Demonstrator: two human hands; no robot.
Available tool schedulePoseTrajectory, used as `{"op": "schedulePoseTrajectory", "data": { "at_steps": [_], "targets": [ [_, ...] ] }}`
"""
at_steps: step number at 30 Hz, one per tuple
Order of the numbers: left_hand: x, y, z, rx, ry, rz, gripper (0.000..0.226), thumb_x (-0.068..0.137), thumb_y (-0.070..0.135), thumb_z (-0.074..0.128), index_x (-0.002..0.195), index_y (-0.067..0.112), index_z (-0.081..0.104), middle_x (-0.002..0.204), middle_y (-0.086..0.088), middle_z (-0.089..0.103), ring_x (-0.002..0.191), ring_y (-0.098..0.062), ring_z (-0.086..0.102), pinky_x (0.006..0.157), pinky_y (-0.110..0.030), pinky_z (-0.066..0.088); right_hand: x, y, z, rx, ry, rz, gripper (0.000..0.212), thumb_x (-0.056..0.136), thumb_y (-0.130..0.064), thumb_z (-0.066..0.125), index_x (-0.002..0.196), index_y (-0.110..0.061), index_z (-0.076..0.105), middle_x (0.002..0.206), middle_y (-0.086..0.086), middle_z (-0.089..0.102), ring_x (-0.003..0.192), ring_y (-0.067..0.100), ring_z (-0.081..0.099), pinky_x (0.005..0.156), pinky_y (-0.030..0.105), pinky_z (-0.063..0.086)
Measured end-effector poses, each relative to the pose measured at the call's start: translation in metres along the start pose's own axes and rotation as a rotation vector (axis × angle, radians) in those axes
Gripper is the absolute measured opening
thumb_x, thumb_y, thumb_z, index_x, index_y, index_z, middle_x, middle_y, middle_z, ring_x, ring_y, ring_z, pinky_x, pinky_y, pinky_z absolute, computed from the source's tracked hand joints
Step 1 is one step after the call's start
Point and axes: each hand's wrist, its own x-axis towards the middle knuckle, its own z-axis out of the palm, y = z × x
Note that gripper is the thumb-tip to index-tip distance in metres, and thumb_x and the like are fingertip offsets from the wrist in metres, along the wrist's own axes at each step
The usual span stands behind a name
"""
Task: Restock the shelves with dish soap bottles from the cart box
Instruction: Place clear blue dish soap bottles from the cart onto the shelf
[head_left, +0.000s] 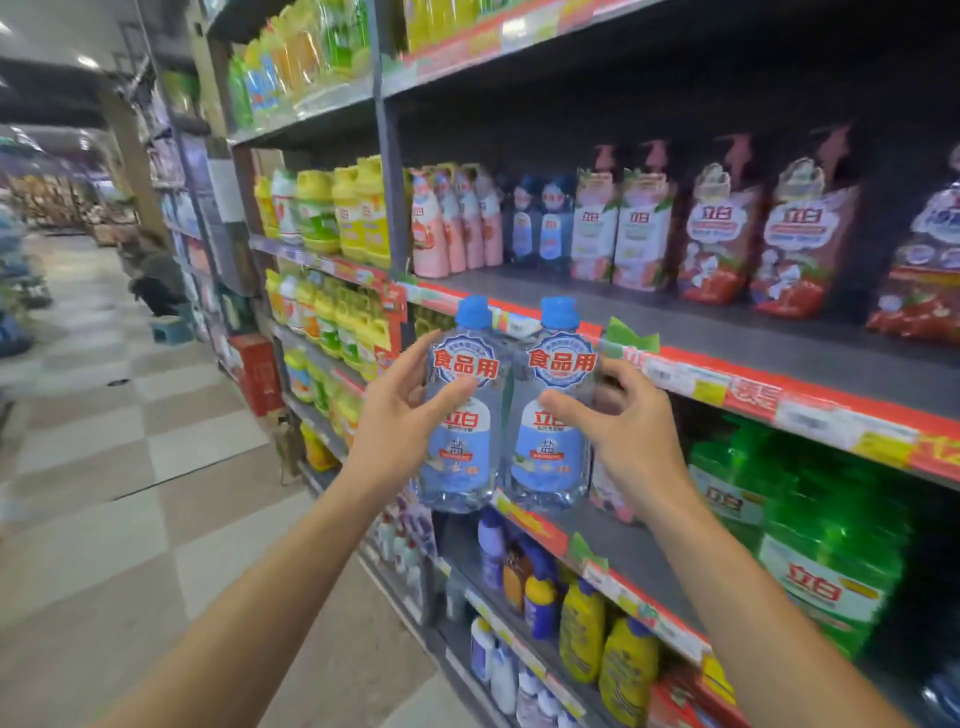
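Observation:
Two clear dish soap bottles with blue caps and blue labels, wrapped together as a twin pack (506, 410), are held upright in front of the shelving. My left hand (400, 415) grips the left bottle, thumb across its label. My right hand (618, 421) grips the right bottle from the other side. The pack hangs just in front of the red-edged middle shelf (727, 332), which has bare grey board behind it. The cart box is out of view.
The middle shelf carries pink, dark blue and red soap packs (717, 234) at its back. Green bottles (821, 525) fill the shelf below right, yellow and blue bottles (582, 623) lower down. A checkered aisle floor (104, 467) runs left, with a crouching person (156, 270) far off.

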Motion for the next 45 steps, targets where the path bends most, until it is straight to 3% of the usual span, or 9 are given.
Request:
{"op": "schedulePoseTrajectory", "data": {
  "at_steps": [5, 13, 22, 26, 29, 32, 38, 41, 45],
  "targets": [
    [0.089, -0.023, -0.049, -0.008, -0.038, 0.090, 0.062, 0.086, 0.024, 0.070, 0.144, 0.017, 0.048, 0.128, 0.004, 0.066, 0.116, -0.004, 0.062, 0.093, -0.021, 0.053, 0.075, 0.006, 0.059, -0.036, 0.043, -0.060, 0.032, 0.076, -0.016, 0.085, 0.100, -0.021, 0.064, 0.082, -0.014, 0.076, 0.078, -0.002, 0.071, 0.065, 0.013, 0.052],
    [0.241, -0.060, -0.113, 0.020, -0.130, 0.201, 0.060, 0.090, 0.026, 0.070, 0.144, 0.017, 0.047, 0.134, 0.003, 0.062, 0.124, -0.010, 0.058, 0.105, -0.037, 0.049, 0.190, 0.009, 0.140, -0.085, 0.167, -0.107, 0.028, 0.077, -0.018, 0.084, 0.095, -0.027, 0.065, 0.089, -0.015, 0.077, 0.087, 0.003, 0.073, 0.072, 0.019, 0.054],
    [0.373, -0.096, -0.123, -0.017, -0.224, 0.275, 0.068, 0.088, 0.039, 0.070, 0.146, 0.012, 0.045, 0.130, 0.001, 0.065, 0.121, -0.012, 0.060, 0.105, -0.044, 0.048, 0.288, 0.018, 0.176, -0.135, 0.298, -0.159, 0.025, 0.082, -0.015, 0.081, 0.095, -0.025, 0.062, 0.073, -0.018, 0.074, 0.070, -0.004, 0.070, 0.057, 0.012, 0.049],
    [0.416, -0.113, -0.117, -0.101, -0.262, 0.267, 0.048, 0.093, 0.024, 0.067, 0.138, 0.011, 0.053, 0.120, 0.004, 0.070, 0.111, -0.011, 0.066, 0.099, -0.043, 0.053, 0.325, 0.029, 0.184, -0.164, 0.337, -0.171, 0.024, 0.083, -0.016, 0.080, 0.092, -0.027, 0.061, 0.068, -0.022, 0.072, 0.066, -0.008, 0.068, 0.052, 0.011, 0.048],
    [0.444, -0.126, -0.112, -0.140, -0.288, 0.283, 0.036, 0.094, 0.018, 0.065, 0.129, 0.013, 0.059, 0.117, 0.003, 0.071, 0.107, -0.010, 0.068, 0.095, -0.038, 0.055, 0.350, 0.038, 0.187, -0.183, 0.388, -0.181, 0.024, 0.082, -0.016, 0.081, 0.091, -0.026, 0.061, 0.076, -0.013, 0.074, 0.068, -0.006, 0.069, 0.053, 0.012, 0.048],
    [0.470, -0.138, -0.106, -0.164, -0.319, 0.295, 0.037, 0.094, 0.019, 0.066, 0.130, 0.012, 0.059, 0.119, 0.004, 0.070, 0.110, -0.008, 0.066, 0.096, -0.037, 0.055, 0.371, 0.046, 0.185, -0.211, 0.418, -0.177, 0.023, 0.081, -0.017, 0.081, 0.093, -0.025, 0.063, 0.089, -0.008, 0.074, 0.073, -0.004, 0.070, 0.056, 0.012, 0.048],
    [0.499, -0.161, -0.092, -0.113, -0.355, 0.368, 0.049, 0.091, 0.033, 0.066, 0.133, 0.009, 0.056, 0.124, 0.002, 0.067, 0.116, -0.009, 0.061, 0.097, -0.042, 0.053, 0.383, 0.063, 0.180, -0.232, 0.474, -0.141, 0.031, 0.081, -0.022, 0.081, 0.107, -0.020, 0.066, 0.084, -0.007, 0.076, 0.072, 0.006, 0.071, 0.049, 0.016, 0.047],
    [0.509, -0.173, -0.090, -0.146, -0.387, 0.350, 0.056, 0.090, 0.034, 0.067, 0.137, 0.008, 0.052, 0.127, 0.002, 0.065, 0.120, -0.009, 0.059, 0.101, -0.042, 0.051, 0.383, 0.069, 0.183, -0.270, 0.498, -0.100, 0.029, 0.080, -0.024, 0.081, 0.105, -0.022, 0.066, 0.088, -0.006, 0.076, 0.081, 0.010, 0.072, 0.059, 0.026, 0.051],
    [0.518, -0.186, -0.088, -0.193, -0.433, 0.311, 0.055, 0.093, 0.026, 0.067, 0.140, 0.005, 0.048, 0.131, 0.002, 0.062, 0.120, -0.005, 0.057, 0.105, -0.034, 0.048, 0.381, 0.076, 0.192, -0.299, 0.531, -0.055, 0.026, 0.082, -0.020, 0.079, 0.105, -0.022, 0.068, 0.096, -0.006, 0.076, 0.089, 0.008, 0.072, 0.062, 0.021, 0.052]
  ]
}}
